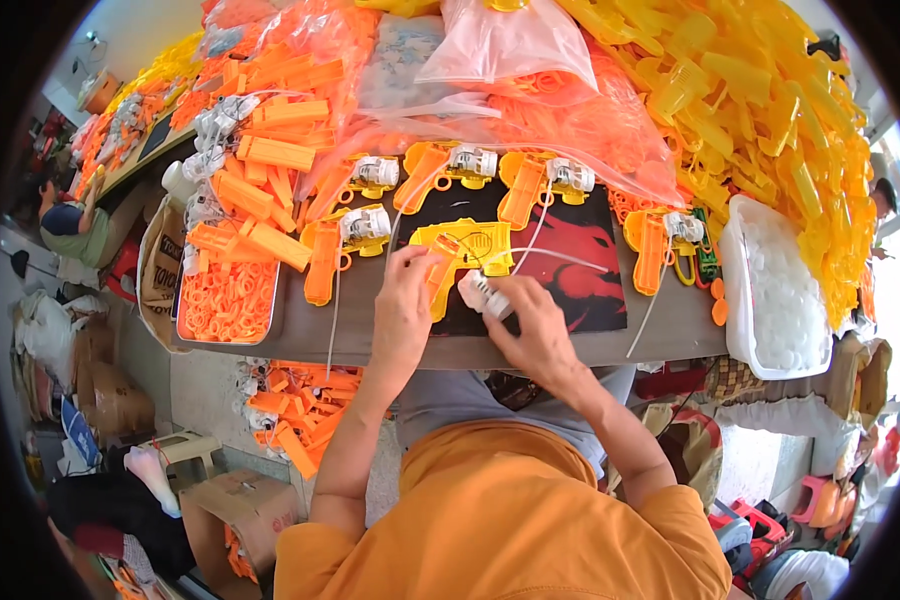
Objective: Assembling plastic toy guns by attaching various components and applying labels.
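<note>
A yellow toy-gun shell half (475, 240) lies open side up on the dark mat in front of me, with thin wires showing at its middle. My left hand (402, 305) is at the shell's left side, its fingertips pinching an orange handle piece (438, 268) set against the grip. My right hand (535, 325) grips a small white mechanism (485, 294) just below the shell. A pale thin tube (540, 235) runs up from near the shell. Several orange-and-yellow toy guns with white mechanisms, such as one toy gun (345, 240), lie around the mat.
A tray of small orange rings (228, 305) stands at the left beside piled orange parts (260, 190). On the right is a white tub (780, 290) of translucent pieces, with green-handled scissors (707, 255) nearby. Yellow shells (740, 110) heap at the back right, near pink bags (510, 45).
</note>
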A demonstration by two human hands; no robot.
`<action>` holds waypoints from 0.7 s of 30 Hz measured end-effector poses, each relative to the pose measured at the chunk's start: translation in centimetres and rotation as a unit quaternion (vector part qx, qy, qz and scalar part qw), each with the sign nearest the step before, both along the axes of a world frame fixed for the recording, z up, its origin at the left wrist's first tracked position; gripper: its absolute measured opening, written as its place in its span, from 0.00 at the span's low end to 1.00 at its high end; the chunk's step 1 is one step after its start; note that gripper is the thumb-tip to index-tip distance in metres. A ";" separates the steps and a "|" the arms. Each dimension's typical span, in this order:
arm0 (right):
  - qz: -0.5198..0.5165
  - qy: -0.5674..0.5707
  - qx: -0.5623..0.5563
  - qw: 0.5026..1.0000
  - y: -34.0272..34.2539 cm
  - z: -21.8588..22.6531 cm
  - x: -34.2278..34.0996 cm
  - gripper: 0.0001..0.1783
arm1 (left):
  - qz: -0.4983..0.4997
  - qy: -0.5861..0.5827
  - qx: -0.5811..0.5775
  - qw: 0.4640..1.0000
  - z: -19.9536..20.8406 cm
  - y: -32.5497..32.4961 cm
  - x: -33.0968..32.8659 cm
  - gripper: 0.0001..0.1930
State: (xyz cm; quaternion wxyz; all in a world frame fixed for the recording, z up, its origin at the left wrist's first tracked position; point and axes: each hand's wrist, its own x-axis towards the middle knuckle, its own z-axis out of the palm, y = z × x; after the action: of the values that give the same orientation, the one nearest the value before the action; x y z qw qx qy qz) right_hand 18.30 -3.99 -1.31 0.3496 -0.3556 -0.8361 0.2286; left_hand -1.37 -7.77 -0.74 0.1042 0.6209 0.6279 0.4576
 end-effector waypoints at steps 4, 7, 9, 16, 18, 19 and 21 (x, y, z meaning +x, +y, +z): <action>0.007 0.106 -0.208 0.972 4.3 2.7 0.3 0.16 | 0.012 0.124 0.023 0.992 -0.7 0.0 0.7 0.16; -0.020 0.026 -0.279 0.960 7.2 3.6 0.3 0.16 | 0.034 0.142 0.010 0.989 -1.1 -0.3 1.0 0.14; -0.047 -0.042 -0.284 0.957 7.6 3.4 0.5 0.18 | 0.028 0.126 0.023 0.991 -1.1 -0.3 0.8 0.14; -0.055 -0.051 0.080 0.994 5.9 2.3 -0.5 0.11 | 0.042 0.122 0.033 0.991 -1.6 0.4 1.2 0.15; -0.029 -0.056 0.092 0.994 6.5 1.9 -1.6 0.11 | 0.049 0.143 0.030 0.988 -1.6 0.6 1.6 0.15; 0.003 -0.061 0.103 0.993 6.9 1.7 -2.2 0.10 | 0.057 0.149 0.026 0.987 -1.7 0.5 1.6 0.15; 0.010 -0.057 0.107 0.993 7.5 1.1 -2.7 0.09 | 0.066 0.157 0.022 0.985 -2.0 0.8 1.6 0.15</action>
State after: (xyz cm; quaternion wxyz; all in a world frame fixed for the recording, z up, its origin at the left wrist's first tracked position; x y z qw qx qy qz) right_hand 15.61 3.52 -0.19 0.3353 -0.3200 -0.8778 0.1212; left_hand 0.23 -6.96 -2.72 -0.0396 0.6442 0.6659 0.3742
